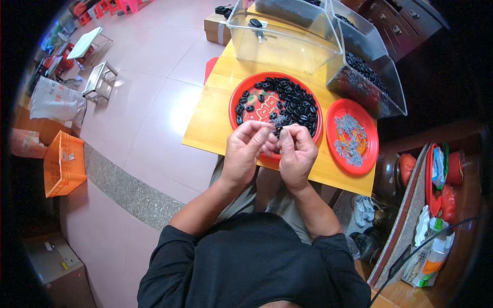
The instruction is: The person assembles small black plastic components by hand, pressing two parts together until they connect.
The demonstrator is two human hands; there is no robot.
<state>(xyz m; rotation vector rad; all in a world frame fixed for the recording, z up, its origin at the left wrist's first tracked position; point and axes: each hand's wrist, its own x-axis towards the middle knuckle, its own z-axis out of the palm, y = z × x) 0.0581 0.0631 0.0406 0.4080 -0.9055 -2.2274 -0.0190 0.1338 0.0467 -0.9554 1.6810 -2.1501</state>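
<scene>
Surface: small yellow wooden table (215,120) on a pale pink tiled floor (149,66) crossed by a grey speckled strip; dark wooden cabinets stand beyond the table's far right corner.

Item in hand: small black plastic piece (278,134), pinched between the fingertips of the left hand (247,152) and right hand (297,154), both closed on it above the table's near edge; its form is largely hidden by the fingers.

Stock: large red round tray (241,97) at the table's centre, heaped with black oval plastic pieces (290,102); smaller red plate (367,154) at the near right corner, carrying small grey metal parts (349,137).

Far edge: two clear plastic bins (287,43), the right one holding more black pieces.

Surroundings: orange crate (62,163), white sack (56,101) and folding stools on the floor, left.
</scene>
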